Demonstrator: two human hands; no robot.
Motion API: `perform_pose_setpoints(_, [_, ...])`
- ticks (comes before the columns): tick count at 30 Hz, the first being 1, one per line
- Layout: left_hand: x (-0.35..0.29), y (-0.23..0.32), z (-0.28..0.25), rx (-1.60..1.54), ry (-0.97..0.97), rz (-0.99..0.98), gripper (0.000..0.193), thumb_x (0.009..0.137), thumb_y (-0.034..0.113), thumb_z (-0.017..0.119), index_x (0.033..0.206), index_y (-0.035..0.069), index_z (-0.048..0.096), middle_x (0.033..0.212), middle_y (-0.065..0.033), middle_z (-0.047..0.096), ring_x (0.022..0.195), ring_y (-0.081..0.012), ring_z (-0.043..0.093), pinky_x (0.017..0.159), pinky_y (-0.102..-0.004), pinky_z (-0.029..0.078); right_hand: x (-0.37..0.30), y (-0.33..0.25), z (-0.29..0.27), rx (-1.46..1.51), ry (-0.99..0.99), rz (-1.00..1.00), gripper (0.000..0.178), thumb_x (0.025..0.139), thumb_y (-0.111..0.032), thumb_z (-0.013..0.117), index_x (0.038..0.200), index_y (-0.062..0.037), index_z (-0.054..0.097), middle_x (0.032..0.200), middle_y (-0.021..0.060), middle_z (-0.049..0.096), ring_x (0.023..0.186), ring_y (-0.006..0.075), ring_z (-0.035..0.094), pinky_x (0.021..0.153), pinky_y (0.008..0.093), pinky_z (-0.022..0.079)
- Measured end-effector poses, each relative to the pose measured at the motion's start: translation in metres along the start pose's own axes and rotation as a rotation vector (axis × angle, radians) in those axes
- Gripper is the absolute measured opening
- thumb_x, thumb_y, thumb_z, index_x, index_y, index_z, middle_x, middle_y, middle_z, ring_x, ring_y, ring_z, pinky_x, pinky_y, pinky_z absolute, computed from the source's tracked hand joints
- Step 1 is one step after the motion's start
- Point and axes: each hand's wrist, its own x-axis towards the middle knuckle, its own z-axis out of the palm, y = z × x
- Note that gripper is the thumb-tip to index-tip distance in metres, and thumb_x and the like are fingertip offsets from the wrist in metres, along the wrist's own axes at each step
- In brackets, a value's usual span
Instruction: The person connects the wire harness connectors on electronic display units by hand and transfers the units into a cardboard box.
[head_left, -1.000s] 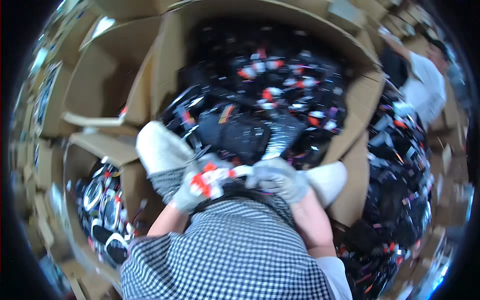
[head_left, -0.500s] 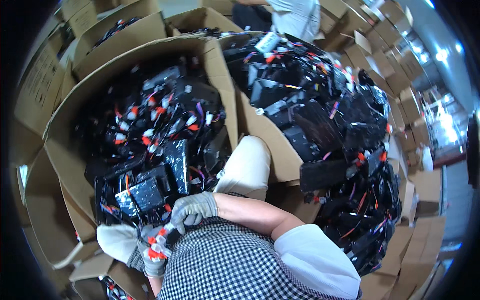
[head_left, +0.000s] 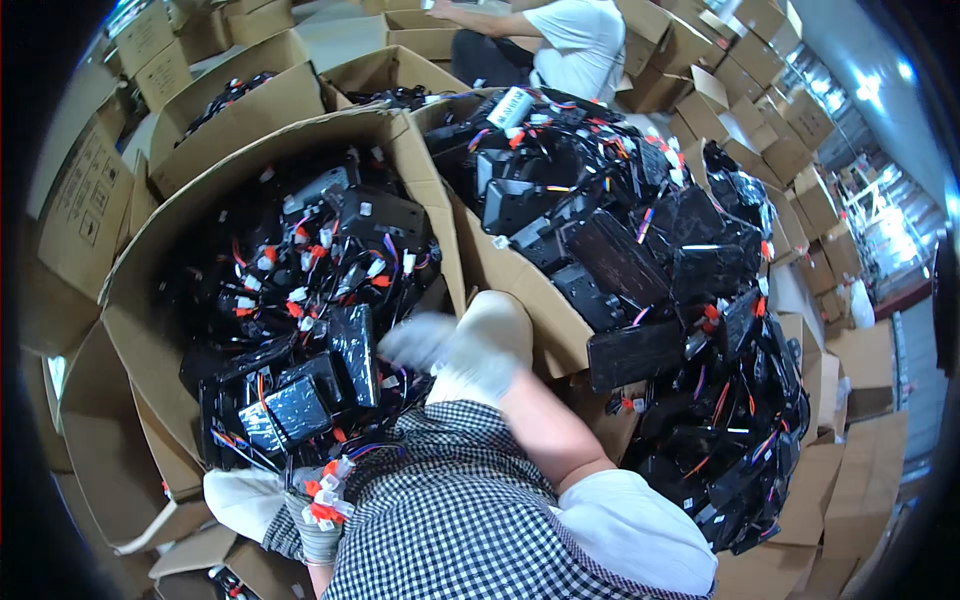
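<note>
My left hand [head_left: 316, 530], in a grey glove, is low in my lap, closed round a bunch of red and white wire connectors [head_left: 328, 492]. Blue and dark wires run from the bunch over the checked apron. My right hand [head_left: 450, 352], also gloved, is over my knee at the near edge of the large carton [head_left: 190, 160]; motion smears its fingers, so their pose and anything in them are unclear. Beside it in the carton lies a black film-wrapped device [head_left: 352, 345], and left of that a second wrapped device [head_left: 285, 412] with an orange wire across it.
Black devices with wires and connectors [head_left: 310, 255] fill the carton. A heap of black devices [head_left: 620, 255] rises on the right, with a pale labelled piece [head_left: 511, 108] on top. Cardboard boxes [head_left: 85, 205] stand all around. Another person [head_left: 575, 45] sits at the back.
My right hand has left the connectors in my left hand and moved up and right, over my knee. My left hand keeps the bunch low in my lap. The view has shifted slightly.
</note>
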Motion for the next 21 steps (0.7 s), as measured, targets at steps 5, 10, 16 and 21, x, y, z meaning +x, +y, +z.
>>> perform_pose_setpoints(5, [-0.024, 0.006, 0.025, 0.132, 0.228, 0.039, 0.027, 0.082, 0.018, 0.061, 0.102, 0.0, 0.061, 0.088, -0.0061, 0.062, 0.071, -0.0113, 0.056, 0.057, -0.0253, 0.045, -0.056, -0.107, -0.03, -0.372, 1.244, -0.317, 0.015, 0.088, -0.023, 0.058, 0.096, -0.0118, 0.064, 0.087, -0.0028, 0.058, 0.075, 0.0089, 0.052, 0.064, 0.0232, 0.04])
perform_pose_setpoints(10, [-0.002, 0.038, 0.058, 0.68, 0.098, 0.369, 0.03, 0.072, 0.031, 0.072, 0.086, 0.006, 0.066, 0.064, -0.0059, 0.056, 0.052, -0.0219, 0.05, 0.049, -0.0329, 0.037, -0.023, -0.06, 0.004, -0.369, 1.032, -0.017, 0.033, 0.086, -0.025, 0.062, 0.109, -0.0022, 0.06, 0.096, 0.007, 0.064, 0.08, 0.0127, 0.06, 0.072, 0.0245, 0.048])
perform_pose_setpoints(16, [-0.018, 0.043, 0.053, 0.899, 0.111, 0.334, 0.024, 0.074, 0.029, 0.067, 0.083, 0.007, 0.06, 0.063, -0.0094, 0.053, 0.058, -0.0285, 0.049, 0.054, -0.0371, 0.034, 0.057, 0.017, 0.089, -0.891, 0.36, 0.18, 0.027, 0.089, -0.023, 0.056, 0.103, -0.0009, 0.063, 0.096, 0.0124, 0.066, 0.083, 0.024, 0.064, 0.075, 0.0333, 0.049])
perform_pose_setpoints(21, [-0.02, 0.041, 0.04, 0.906, 0.115, 0.295, 0.023, 0.073, 0.021, 0.069, 0.086, 0.003, 0.062, 0.071, -0.0076, 0.058, 0.063, -0.0223, 0.055, 0.058, -0.0326, 0.04, 0.072, 0.014, 0.16, -1.108, -0.515, 0.042, 0.018, 0.09, -0.018, 0.047, 0.092, -0.0054, 0.06, 0.09, 0.0137, 0.062, 0.089, 0.0307, 0.06, 0.078, 0.0407, 0.048])
